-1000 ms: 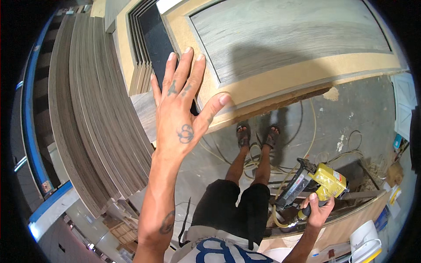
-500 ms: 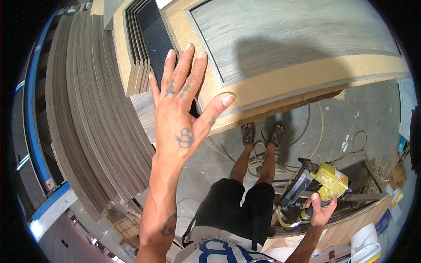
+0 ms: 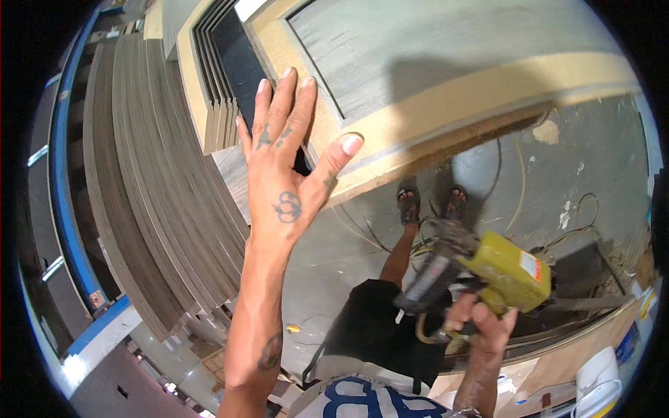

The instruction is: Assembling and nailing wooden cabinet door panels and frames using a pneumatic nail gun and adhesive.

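My left hand [image 3: 282, 167] lies flat, fingers spread, across the corner of a light-brown board frame [image 3: 446, 115] with a grey wood-grain panel [image 3: 341, 42] set inside it. Its thumb rests on the frame's near rail, and its fingertips reach toward a dark strip beside the frame. Low on the right, my right hand [image 3: 491, 324] grips the handle of a yellow and black air nail gun [image 3: 509, 272]. The gun is held off the work, over the floor in front of my legs, its dark nose end toward the frame. Motion blurs the gun somewhat.
Left of the frame stand several thin board pieces [image 3: 221, 125] with mitred-looking ends. A tall stack of grey-brown panels [image 3: 157, 181] fills the left, beside a blue beam [image 3: 70, 209]. Air hoses [image 3: 519, 188] trail over the concrete floor. A white bucket [image 3: 597, 376] stands lower right.
My right hand has raised the nail gun up and leftward, closer to me and the frame. My left hand stays spread on the frame; the view has shifted slightly.
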Demonstrator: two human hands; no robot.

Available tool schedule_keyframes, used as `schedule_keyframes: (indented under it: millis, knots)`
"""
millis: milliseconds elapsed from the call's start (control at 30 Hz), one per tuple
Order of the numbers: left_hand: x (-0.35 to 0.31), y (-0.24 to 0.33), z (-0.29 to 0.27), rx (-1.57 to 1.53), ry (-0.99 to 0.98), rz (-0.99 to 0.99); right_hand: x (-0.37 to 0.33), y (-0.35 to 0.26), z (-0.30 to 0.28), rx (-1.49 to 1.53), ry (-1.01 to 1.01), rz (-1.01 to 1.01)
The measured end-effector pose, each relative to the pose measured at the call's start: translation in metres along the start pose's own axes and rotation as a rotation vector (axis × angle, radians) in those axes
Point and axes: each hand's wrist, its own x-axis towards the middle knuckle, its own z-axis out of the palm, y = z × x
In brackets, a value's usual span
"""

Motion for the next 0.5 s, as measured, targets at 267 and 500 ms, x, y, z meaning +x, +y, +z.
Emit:
schedule_keyframes:
  millis: [267, 500]
  knots:
    - [-0.01, -0.016, -0.011, -0.079, 0.001, -0.022, 0.017, 0.119, 0.11, -0.029, -0.414, -0.202]
    - [-0.01, -0.016, -0.01, -0.098, 0.009, -0.014, 0.021, 0.156, 0.145, 0.281, -0.304, -0.156]
